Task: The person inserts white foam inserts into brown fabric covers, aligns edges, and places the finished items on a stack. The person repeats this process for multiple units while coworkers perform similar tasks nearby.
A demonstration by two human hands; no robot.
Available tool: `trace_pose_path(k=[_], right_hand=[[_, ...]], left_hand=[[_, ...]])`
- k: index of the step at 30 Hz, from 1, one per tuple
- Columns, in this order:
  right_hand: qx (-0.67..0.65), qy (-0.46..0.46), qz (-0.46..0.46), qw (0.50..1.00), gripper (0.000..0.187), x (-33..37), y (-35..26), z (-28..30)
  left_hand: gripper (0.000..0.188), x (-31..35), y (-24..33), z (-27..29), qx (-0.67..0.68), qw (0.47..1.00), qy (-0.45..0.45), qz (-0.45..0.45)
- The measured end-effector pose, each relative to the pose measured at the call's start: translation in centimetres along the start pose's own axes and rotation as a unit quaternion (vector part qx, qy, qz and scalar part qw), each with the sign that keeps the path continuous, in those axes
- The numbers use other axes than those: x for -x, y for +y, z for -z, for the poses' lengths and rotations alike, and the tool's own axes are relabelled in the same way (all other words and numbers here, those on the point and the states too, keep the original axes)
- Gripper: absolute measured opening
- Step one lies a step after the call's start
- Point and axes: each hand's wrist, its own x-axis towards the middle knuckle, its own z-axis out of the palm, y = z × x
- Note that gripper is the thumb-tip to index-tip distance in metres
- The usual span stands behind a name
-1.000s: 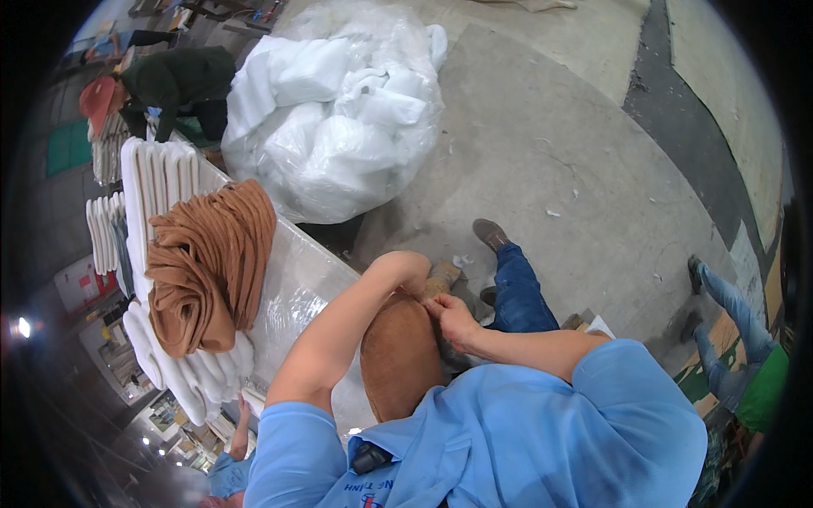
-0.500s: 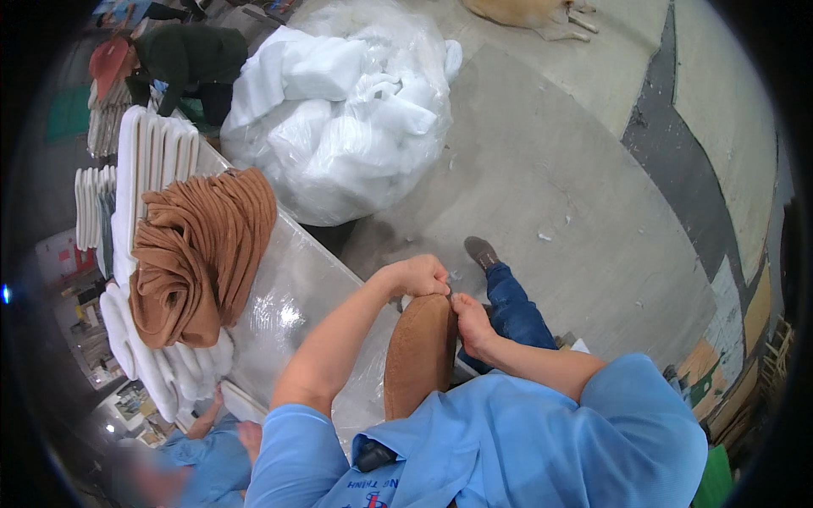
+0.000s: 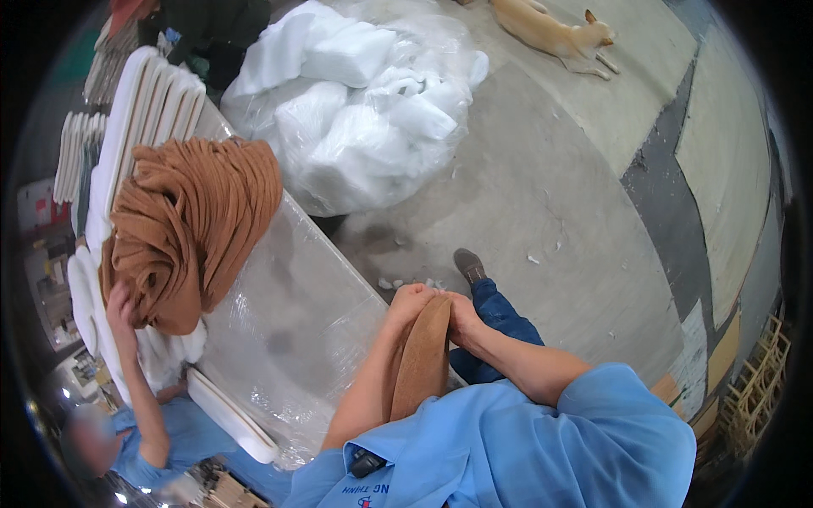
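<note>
My left hand and my right hand meet at the top end of a brown fabric-covered piece that stands upright between my forearms. Both hands grip its upper edge, fingers closed on the fabric. My blue sleeves fill the lower part of the view. Below my hands a dark shoe and a blue-jeaned leg show on the concrete floor.
A table wrapped in clear plastic lies to my left, with a pile of brown fabric covers and rows of white foam pieces. A co-worker's hand touches the pile. A big bag of white foam and a lying dog are beyond.
The brown piece has turned narrower, edge-on, between my arms and my hands have closed together at its top. A co-worker's arm has reached up to the brown pile.
</note>
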Motion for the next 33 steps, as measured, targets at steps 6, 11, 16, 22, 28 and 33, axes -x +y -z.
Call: trace_pose_path(k=[6,11,16,22,28,33], right_hand=[[0.02,0.035,-0.009,0.999,0.035,1.6,-0.7,-0.7],[0.124,0.05,-0.033,0.99,0.041,0.6,-1.9,-1.6],[0.108,0.017,-0.066,0.992,0.028,-3.9,-0.8,1.5],[0.23,-0.026,-0.034,0.972,0.025,-4.2,0.2,2.4],[0.105,-0.012,-0.053,0.993,0.026,-0.2,-4.3,2.2],[0.066,-0.018,-0.039,0.997,0.022,0.2,-4.4,2.8]], left_hand=[[0.024,0.3,-1.7,-0.8,-0.006,0.996,0.077,-0.039],[0.029,0.4,-2.2,-1.1,-0.093,0.981,0.136,-0.101],[0.031,1.6,-1.0,-1.9,-0.165,0.951,0.227,-0.132],[0.027,2.3,-0.7,-1.5,-0.182,0.95,0.229,-0.107],[0.023,1.8,3.9,-3.3,-0.188,0.971,0.119,-0.084],[0.023,1.0,3.4,-3.6,-0.156,0.983,0.078,-0.049]])
